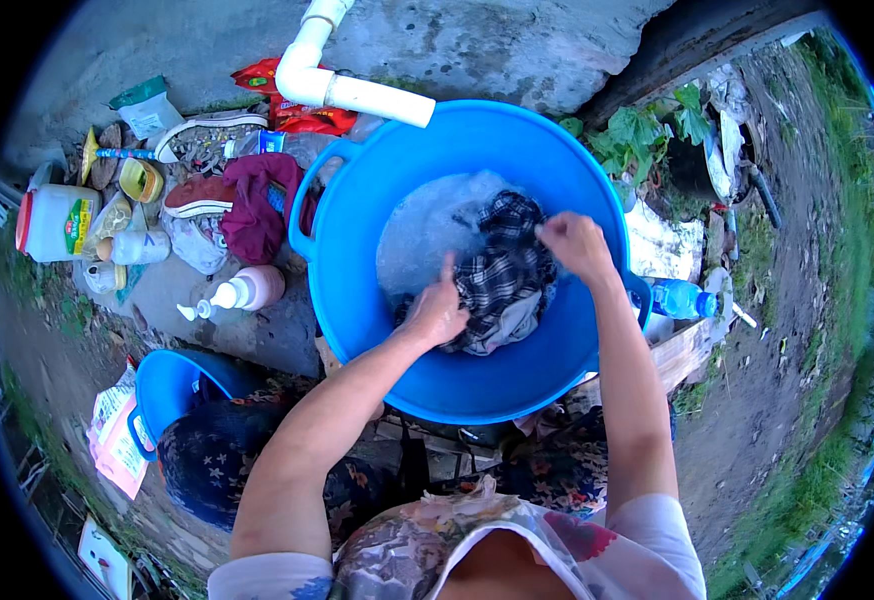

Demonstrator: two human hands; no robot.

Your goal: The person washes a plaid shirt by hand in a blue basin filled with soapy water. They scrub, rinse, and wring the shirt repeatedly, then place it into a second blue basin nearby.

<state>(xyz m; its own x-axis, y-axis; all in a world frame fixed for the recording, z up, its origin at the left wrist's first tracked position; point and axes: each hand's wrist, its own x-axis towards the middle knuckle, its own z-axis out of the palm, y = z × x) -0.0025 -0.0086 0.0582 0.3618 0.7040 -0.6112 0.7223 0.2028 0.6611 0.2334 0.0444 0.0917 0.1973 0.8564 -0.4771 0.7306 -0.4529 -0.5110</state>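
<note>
Blue plastic makes up the wide tub (352, 215) in front of me, and the dark plaid cloth (492, 268) lies bunched inside it, right of the middle, at the edge of pale, foamy water (419, 228). A lighter cloth (507, 328) shows beneath its near side. My left fingers (446, 274) are at the plaid's left edge, the index straight out and the others curled; whether those curled ones grip anything, I cannot tell. My right fingers (554, 233) are drawn together at its upper right edge, and I can't make out whether fabric is pinched between them.

As I judge it, I'm partway through: the cloth is in the suds and looks wet, but it sits in a heap, neither spread out nor wrung, and all of it is left to lift out.

Beside my left knee, a smaller blue bucket (169, 378) has something dark in it, too shadowed to name. On the concrete slab to my left are a white jug (49, 222) with a red cap and a pinkish pump bottle (257, 287); I can't tell how full either is. A clear blue bottle (679, 298) lies just beyond the tub's right handle, its contents unclear.
</note>
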